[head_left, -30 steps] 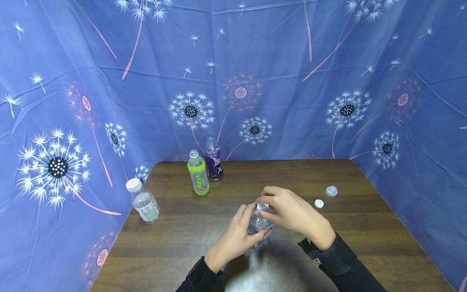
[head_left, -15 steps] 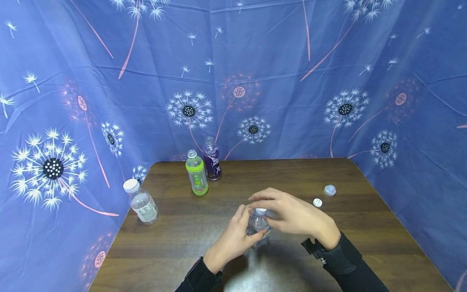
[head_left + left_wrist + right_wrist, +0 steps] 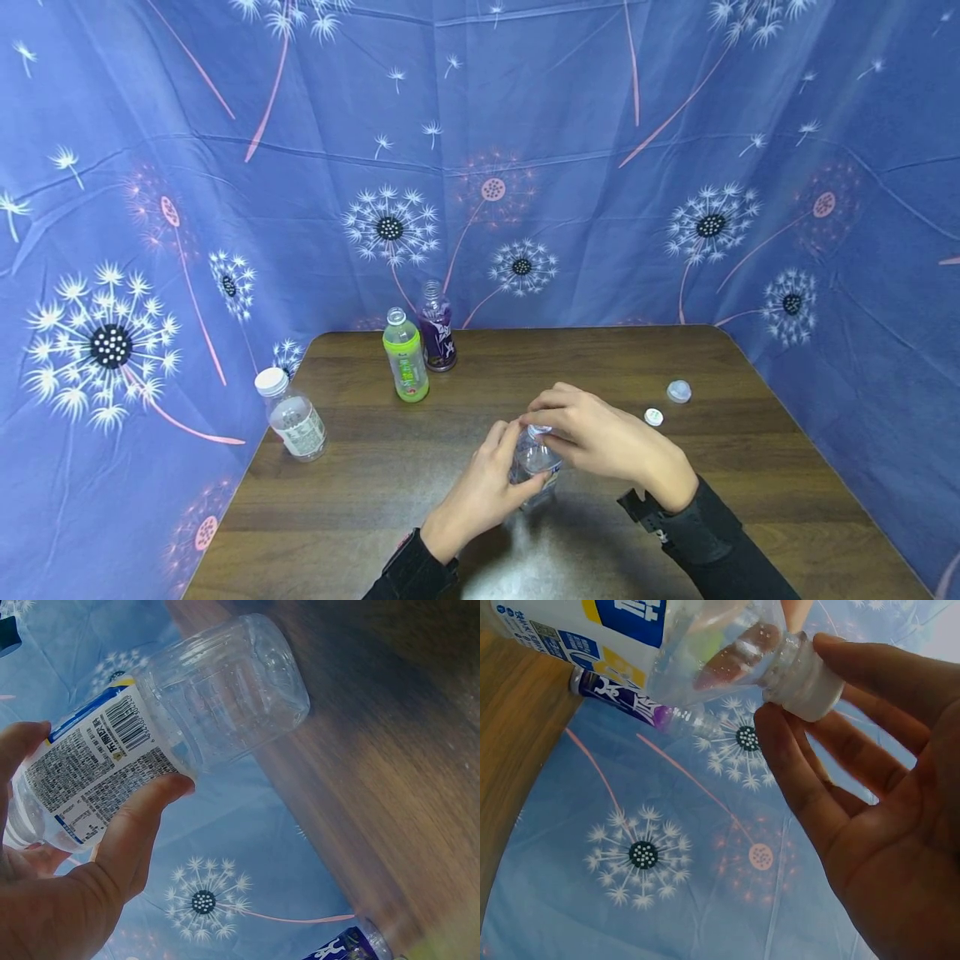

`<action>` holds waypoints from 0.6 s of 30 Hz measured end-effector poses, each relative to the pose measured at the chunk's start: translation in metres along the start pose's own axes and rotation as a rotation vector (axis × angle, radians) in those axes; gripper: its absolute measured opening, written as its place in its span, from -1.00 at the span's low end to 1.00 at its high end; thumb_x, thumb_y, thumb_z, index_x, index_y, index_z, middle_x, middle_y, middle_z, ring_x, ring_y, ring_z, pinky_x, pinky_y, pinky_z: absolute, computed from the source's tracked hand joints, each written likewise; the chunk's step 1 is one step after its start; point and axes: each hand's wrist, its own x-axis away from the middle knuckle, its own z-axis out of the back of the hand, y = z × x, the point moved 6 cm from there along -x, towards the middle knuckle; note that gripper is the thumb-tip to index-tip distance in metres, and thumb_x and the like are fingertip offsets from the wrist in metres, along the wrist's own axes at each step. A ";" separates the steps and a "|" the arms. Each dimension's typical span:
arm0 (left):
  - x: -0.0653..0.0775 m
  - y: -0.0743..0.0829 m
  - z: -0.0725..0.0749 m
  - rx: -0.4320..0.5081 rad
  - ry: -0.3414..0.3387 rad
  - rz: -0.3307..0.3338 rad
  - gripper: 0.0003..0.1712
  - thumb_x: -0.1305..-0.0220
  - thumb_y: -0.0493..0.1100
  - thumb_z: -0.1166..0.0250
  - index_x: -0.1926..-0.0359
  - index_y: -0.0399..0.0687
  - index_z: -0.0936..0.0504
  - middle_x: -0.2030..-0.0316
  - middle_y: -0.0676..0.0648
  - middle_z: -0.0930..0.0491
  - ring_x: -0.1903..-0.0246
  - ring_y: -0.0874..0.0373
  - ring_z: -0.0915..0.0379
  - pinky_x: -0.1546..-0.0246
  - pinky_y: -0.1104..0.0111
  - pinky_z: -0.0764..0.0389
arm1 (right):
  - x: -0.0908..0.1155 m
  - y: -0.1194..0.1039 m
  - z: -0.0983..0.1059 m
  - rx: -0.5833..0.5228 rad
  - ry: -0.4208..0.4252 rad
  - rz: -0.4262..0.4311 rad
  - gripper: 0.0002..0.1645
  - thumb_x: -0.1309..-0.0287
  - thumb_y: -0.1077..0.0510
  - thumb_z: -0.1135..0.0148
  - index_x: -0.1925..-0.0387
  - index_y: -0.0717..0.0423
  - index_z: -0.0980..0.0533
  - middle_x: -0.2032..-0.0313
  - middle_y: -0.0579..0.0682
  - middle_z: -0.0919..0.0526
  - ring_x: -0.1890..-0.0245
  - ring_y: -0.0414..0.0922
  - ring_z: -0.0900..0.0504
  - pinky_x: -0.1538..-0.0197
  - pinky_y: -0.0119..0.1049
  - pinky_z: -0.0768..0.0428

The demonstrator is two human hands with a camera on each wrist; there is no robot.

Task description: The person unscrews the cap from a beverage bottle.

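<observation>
A clear plastic bottle (image 3: 536, 457) with a blue, white and yellow label stands upright on the table. My left hand (image 3: 483, 487) grips it around the body; in the left wrist view the thumb and fingers span its label (image 3: 97, 757). Above it, my right hand (image 3: 600, 433) holds the white cap (image 3: 814, 691) on the bottle's neck, the cap between thumb and fingertips. From the head view most of that cap is hidden by the right fingers.
On the wooden table (image 3: 360, 517), a green-labelled bottle (image 3: 407, 362) and a purple bottle (image 3: 437, 329), both uncapped, stand at the back. A white-capped clear bottle (image 3: 298, 425) is at left. Two loose caps, one small white (image 3: 653, 417) and one translucent (image 3: 678, 392), lie at right.
Half a second ago my right fingers were spread wider around the cap; now they have closed in on it again. The left hand and bottle have stayed in place.
</observation>
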 end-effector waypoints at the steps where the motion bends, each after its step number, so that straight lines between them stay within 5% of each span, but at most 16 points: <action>1: 0.000 0.000 0.000 -0.001 0.002 0.001 -0.20 -0.28 0.02 -0.52 -0.41 -0.11 -0.36 -0.04 -0.05 -0.48 0.19 0.23 -0.53 0.23 0.52 -0.63 | -0.001 0.000 0.000 0.011 0.007 -0.009 -0.68 -0.30 0.21 -0.42 -0.08 0.07 -0.71 0.04 -0.14 -0.70 0.04 -0.22 -0.58 0.05 -0.31 -0.65; 12: -0.001 0.000 0.000 -0.008 -0.005 0.028 -0.09 -0.28 0.04 -0.51 -0.51 -0.10 -0.29 -0.04 -0.03 -0.49 0.18 0.26 -0.51 0.20 0.46 -0.63 | -0.006 0.004 -0.005 0.060 0.068 -0.132 -0.79 -0.28 -0.05 -0.47 0.20 -0.03 -0.73 0.33 -0.23 -0.58 0.45 -0.44 -0.43 0.38 -0.54 -0.51; 18: -0.001 0.000 0.000 -0.010 -0.002 0.020 -0.10 -0.29 0.04 -0.51 -0.51 -0.09 -0.29 -0.02 -0.03 -0.49 0.23 0.27 -0.47 0.23 0.49 -0.60 | -0.005 0.005 -0.004 0.065 0.080 -0.169 -0.68 -0.28 -0.18 -0.44 0.17 -0.05 -0.70 0.33 -0.25 -0.55 0.47 -0.40 -0.43 0.41 -0.51 -0.48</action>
